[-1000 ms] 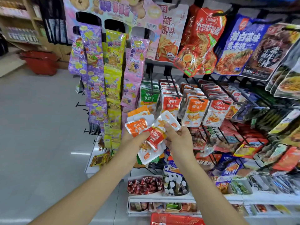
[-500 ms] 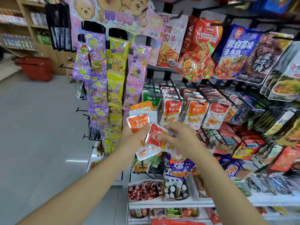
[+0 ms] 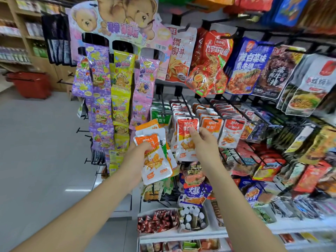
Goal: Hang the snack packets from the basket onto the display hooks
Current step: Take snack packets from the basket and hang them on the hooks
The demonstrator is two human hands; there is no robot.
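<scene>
Red basket [image 3: 29, 84] at 10 o'clock, on floor, well apart from rack. Left hand [image 3: 140, 152] clamped on spare packet stack [image 3: 156, 160], kept near rack as feed stock. Right hand [image 3: 205, 144] pinches single packet [image 3: 187, 130] at hook [image 3: 189, 117], 12 o'clock, likely seating its hole. Whether threaded, cannot tell.

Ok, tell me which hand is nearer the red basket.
Left. The left hand, gripping a packet stack, is right of the red basket; the right hand, pinching a red-topped packet, is farther right.

Glossy plastic packets [image 3: 156, 157] — black metal hooks [image 3: 187, 108].
</scene>
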